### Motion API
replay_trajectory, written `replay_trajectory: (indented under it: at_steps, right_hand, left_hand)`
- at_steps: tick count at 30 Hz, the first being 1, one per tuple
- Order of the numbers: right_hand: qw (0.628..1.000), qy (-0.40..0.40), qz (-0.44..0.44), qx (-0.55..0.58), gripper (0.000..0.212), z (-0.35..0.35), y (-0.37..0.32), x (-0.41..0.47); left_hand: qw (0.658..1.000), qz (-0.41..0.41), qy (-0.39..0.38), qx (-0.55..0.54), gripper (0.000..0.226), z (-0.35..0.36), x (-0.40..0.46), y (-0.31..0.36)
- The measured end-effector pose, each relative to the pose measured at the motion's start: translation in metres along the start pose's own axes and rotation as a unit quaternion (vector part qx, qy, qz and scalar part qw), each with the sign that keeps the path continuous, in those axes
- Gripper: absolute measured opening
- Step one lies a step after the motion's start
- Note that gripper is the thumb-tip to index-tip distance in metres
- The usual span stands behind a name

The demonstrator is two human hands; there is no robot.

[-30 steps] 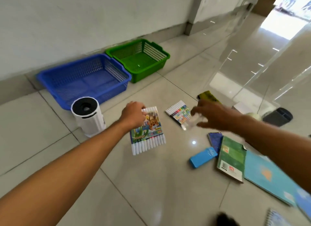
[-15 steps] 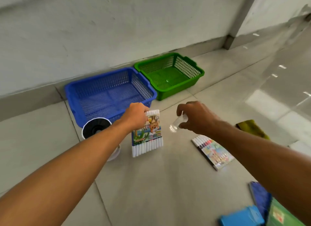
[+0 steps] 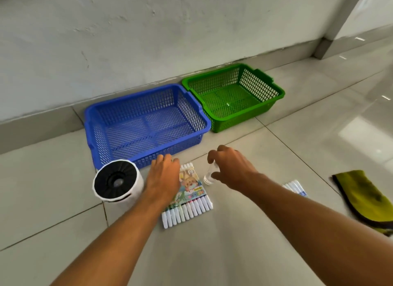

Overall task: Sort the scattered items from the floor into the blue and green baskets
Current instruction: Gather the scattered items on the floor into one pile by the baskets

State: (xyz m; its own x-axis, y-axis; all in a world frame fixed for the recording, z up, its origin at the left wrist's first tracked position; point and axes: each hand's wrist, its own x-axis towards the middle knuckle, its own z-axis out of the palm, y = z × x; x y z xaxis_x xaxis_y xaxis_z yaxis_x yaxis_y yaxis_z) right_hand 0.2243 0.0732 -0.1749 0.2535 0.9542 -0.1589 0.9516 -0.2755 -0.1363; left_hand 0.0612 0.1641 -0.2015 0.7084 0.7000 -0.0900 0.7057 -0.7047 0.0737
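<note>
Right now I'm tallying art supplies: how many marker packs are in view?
2: one marker pack under the left hand, a second pack mostly hidden behind the right forearm. Others may be out of view.

Head-worn view, forward and downward.

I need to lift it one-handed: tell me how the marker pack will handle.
The marker pack probably bends between pens, being a flat sleeve of separate markers. It looks light, and its glossy wrap may be slippery. The left hand covers its corner.

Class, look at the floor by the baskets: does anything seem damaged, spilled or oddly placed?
Nothing looks spilled or broken. The yellow-green cloth lies crumpled at the right, and both the blue basket and green basket hold no sorted items yet.
</note>
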Motion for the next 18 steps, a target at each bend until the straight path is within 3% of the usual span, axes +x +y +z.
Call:
replay_trajectory:
  at_steps: [1, 3, 6, 12, 15, 18]
  right_hand:
    - [1.0, 0.004, 0.001, 0.0, 0.046, 0.002, -0.002, 0.0]
    - [1.0, 0.014, 0.004, -0.001, 0.052, 0.005, -0.003, -0.001]
    - [1.0, 0.019, 0.01, 0.011, 0.066, 0.003, 0.0, -0.006]
    - [0.998, 0.0, 0.042, 0.052, 0.089, 0.002, 0.038, -0.033]
    - [0.995, -0.015, 0.084, 0.043, 0.086, 0.001, 0.069, -0.061]
    - [0.991, -0.031, 0.128, 0.031, 0.082, 0.0, 0.104, -0.098]
  left_hand:
    - [0.999, 0.015, 0.004, -0.036, 0.04, 0.004, -0.004, 0.003]
    - [0.992, 0.053, -0.059, -0.093, 0.065, 0.014, -0.011, 0.009]
    - [0.982, 0.09, -0.165, -0.019, 0.095, 0.027, -0.02, 0.016]
    - [0.984, 0.043, -0.169, 0.021, 0.096, 0.023, -0.023, 0.017]
    - [0.988, 0.022, -0.142, 0.049, 0.084, 0.016, -0.034, 0.037]
    - [0.971, -0.024, -0.203, 0.119, 0.078, -0.005, -0.043, 0.071]
